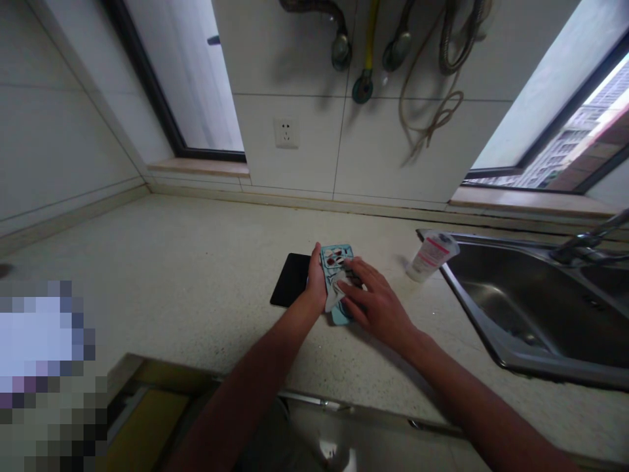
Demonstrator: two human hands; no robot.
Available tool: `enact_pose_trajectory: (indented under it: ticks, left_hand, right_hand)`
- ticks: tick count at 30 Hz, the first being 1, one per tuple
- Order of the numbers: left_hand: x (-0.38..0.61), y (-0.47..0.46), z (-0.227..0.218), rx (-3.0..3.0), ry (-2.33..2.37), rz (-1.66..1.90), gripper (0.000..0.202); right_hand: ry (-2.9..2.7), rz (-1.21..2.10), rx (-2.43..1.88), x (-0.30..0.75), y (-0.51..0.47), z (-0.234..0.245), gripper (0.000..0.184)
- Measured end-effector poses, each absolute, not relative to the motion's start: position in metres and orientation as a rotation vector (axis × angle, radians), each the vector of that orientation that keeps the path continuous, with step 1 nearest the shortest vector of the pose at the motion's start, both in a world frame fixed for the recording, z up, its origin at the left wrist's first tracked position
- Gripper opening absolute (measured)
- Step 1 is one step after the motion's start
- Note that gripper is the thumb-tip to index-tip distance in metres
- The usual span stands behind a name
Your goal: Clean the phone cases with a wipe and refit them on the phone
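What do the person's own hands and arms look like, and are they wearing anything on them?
The left hand and right hand are both bare, with no gloves. The left forearm and right forearm are bare too, with no sleeves in view. No watch or bracelet shows at either wrist.
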State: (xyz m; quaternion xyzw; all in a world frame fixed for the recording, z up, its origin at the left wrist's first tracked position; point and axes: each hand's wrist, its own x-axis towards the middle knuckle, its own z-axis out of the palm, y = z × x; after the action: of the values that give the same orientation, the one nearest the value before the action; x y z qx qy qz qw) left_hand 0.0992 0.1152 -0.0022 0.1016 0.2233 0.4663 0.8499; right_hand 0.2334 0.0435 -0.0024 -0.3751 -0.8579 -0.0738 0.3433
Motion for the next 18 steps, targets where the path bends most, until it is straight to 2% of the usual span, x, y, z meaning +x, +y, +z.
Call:
enact_pose_trajectory:
  ticks: [9,18]
  left_hand:
    - [0.097,0.114,-0.007,0.323,0.480,0.908,0.075]
    - [0.090,0.117,-0.001,0.291,0.482,0.992,0.075]
  right_hand:
    - [-2.481,-0.077,-0.705,0.236,0.036,0.015,0.019]
    - [-2.581,-0.069,-0.645,0.241,0.040,0.014,0.018]
